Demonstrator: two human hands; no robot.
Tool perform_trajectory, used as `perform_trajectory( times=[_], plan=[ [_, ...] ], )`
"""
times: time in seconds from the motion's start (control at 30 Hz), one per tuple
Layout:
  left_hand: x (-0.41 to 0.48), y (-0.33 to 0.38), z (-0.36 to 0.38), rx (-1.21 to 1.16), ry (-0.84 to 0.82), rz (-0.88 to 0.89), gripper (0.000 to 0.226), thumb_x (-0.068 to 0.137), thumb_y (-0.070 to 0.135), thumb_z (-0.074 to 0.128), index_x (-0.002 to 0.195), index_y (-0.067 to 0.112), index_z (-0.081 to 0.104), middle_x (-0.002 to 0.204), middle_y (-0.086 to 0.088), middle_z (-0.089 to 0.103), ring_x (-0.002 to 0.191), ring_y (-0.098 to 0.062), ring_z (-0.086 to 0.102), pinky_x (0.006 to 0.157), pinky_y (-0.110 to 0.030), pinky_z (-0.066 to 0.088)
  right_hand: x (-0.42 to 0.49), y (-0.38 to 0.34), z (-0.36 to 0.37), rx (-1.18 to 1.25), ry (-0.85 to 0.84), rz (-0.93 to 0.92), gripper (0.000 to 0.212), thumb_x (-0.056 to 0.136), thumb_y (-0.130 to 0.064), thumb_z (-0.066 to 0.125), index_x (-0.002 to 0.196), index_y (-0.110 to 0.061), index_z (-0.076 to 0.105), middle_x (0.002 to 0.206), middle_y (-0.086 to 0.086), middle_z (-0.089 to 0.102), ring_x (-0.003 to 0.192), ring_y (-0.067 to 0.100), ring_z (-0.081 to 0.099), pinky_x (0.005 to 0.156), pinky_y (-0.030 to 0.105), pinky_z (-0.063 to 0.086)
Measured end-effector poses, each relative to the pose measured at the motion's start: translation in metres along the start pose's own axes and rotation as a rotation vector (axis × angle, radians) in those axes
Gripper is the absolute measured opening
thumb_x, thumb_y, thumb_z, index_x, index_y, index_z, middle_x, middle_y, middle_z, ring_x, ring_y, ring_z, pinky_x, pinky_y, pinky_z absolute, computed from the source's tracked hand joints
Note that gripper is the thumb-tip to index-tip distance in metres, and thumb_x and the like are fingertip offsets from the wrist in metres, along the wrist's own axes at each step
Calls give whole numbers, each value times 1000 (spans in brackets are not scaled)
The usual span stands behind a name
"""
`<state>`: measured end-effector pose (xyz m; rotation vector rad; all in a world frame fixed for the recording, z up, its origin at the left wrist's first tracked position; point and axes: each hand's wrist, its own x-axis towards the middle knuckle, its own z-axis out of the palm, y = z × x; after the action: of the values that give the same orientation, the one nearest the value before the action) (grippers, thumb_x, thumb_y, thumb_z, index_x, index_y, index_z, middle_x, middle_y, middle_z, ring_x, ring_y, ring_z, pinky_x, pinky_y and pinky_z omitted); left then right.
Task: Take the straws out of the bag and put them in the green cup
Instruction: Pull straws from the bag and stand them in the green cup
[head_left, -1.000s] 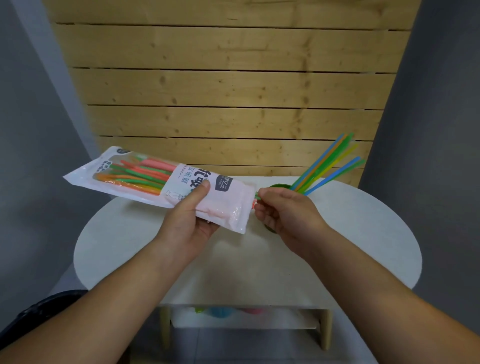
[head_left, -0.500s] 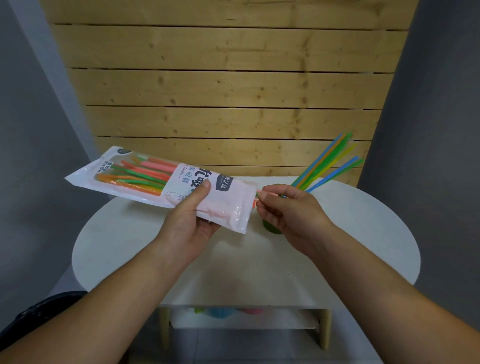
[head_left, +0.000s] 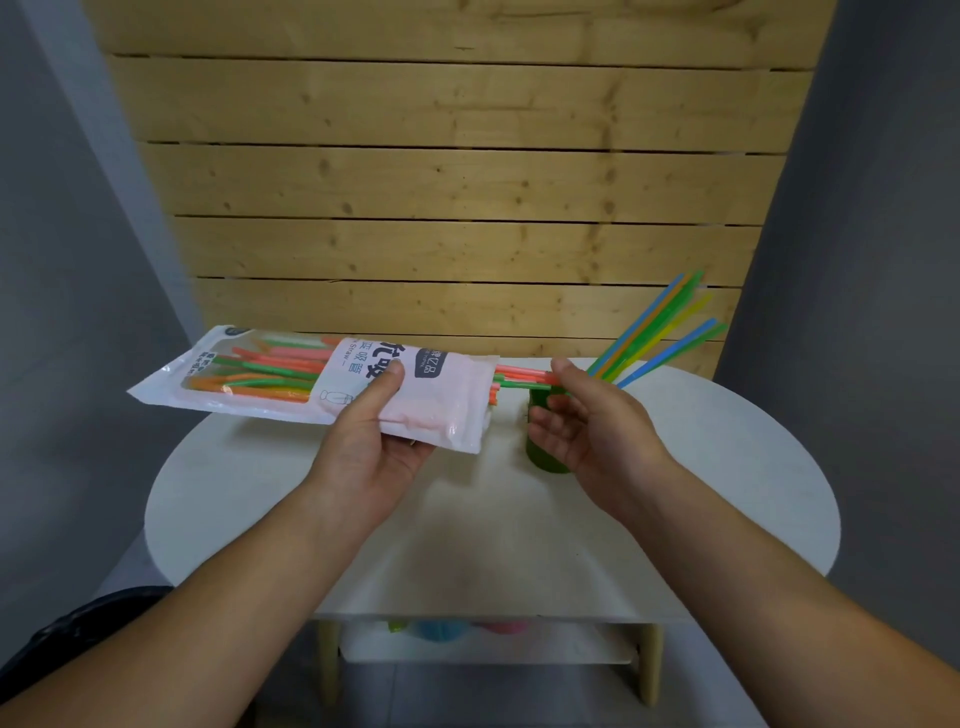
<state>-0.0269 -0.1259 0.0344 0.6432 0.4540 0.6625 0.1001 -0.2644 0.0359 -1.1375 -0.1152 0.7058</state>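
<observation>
My left hand (head_left: 371, 447) grips a white and pink straw bag (head_left: 291, 382) lying almost level above the table, its open mouth to the right. Orange, green and pink straws show through its clear window. A few pink and green straw ends (head_left: 522, 378) stick out of the mouth. My right hand (head_left: 587, 421) pinches those ends between thumb and fingertips. Behind that hand stands the green cup (head_left: 543, 457), partly hidden. Several blue, green, yellow and orange straws (head_left: 657, 332) lean out of it to the right.
The round white table (head_left: 467, 530) stands against a wooden plank wall (head_left: 441, 182). Grey walls close in on both sides. A lower shelf (head_left: 483, 642) under the table holds green, blue and pink items.
My right hand has moved right, away from the bag's mouth, drawing a few straws farther out. The bag now lies flatter and closer to level.
</observation>
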Motion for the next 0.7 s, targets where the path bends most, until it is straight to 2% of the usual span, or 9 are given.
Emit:
perform_trajectory(
  times=[0.1, 0.17, 0.3, 0.4, 0.53, 0.7],
  plan=[
    [-1, 0, 1, -15, -6, 0, 14, 96, 14, 64, 110, 18, 64, 98, -5, 80, 87, -19, 78, 81, -42, 62, -4, 16, 6, -127, -78, 42, 31, 84, -45, 73, 96, -17, 63, 87, 6, 58, 72, 18, 62, 63, 32, 56],
    [-2, -2, 2, -15, -5, -9, 14, 96, 14, 65, 110, 17, 65, 97, -5, 80, 86, -19, 78, 80, -41, 62, -4, 23, 13, -185, -87, 26, 30, 85, -49, 70, 96, -21, 66, 90, 6, 57, 77, 18, 60, 66, 33, 54],
    [-3, -3, 3, -24, 6, -24, 13, 95, 14, 65, 108, 16, 66, 97, -6, 80, 85, -19, 78, 81, -40, 62, -1, 24, 28, -63, -25, -64, 25, 92, -39, 66, 96, -14, 67, 67, 0, 52, 60, 10, 51, 61, 27, 50],
    [0, -2, 0, -51, 10, -41, 15, 94, 15, 66, 110, 15, 67, 102, -6, 80, 89, -20, 78, 79, -42, 63, 1, 21, 30, 100, -10, -96, 19, 96, -26, 63, 87, -9, 64, 59, -2, 53, 55, 7, 50, 58, 21, 52],
    [3, 0, -3, -78, 25, -43, 20, 94, 14, 66, 114, 14, 66, 105, -6, 79, 89, -20, 78, 75, -42, 64, 3, 12, 26, 173, 26, -135, 16, 98, -18, 60, 91, -5, 65, 66, 3, 57, 62, 9, 57, 65, 21, 57],
    [3, 2, -2, -108, 51, -47, 21, 94, 13, 67, 115, 13, 65, 103, -7, 80, 89, -20, 78, 70, -41, 65, 6, -1, 13, 183, 92, -151, 14, 97, -18, 61, 92, -6, 62, 76, 6, 60, 68, 12, 63, 66, 23, 59]
  ],
)
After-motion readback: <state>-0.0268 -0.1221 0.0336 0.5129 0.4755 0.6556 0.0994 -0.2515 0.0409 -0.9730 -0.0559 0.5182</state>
